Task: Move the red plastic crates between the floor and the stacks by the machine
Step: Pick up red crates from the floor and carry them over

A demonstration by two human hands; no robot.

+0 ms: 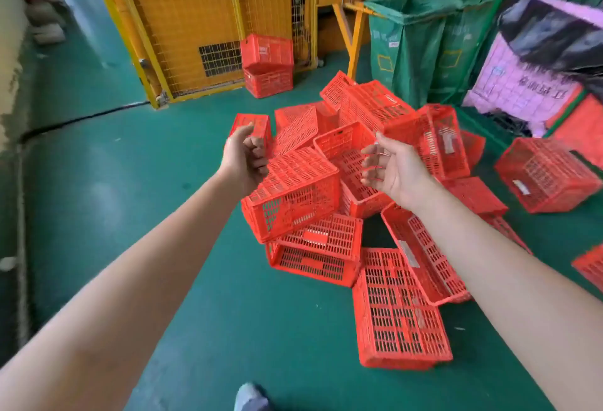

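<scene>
Left hand, right hand empty, loosely curled — red crates heaped between, beneath.

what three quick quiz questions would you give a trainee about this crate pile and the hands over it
1. True or false: the right hand grips a crate from the pile.
2. How many red crates are in the stack by the yellow cage? A) one B) two C) five
3. Fill in: the floor under the pile is painted ____.

Key: 1 false, the hand is above the pile with relaxed fingers and holds nothing; 2 B; 3 green.
</scene>
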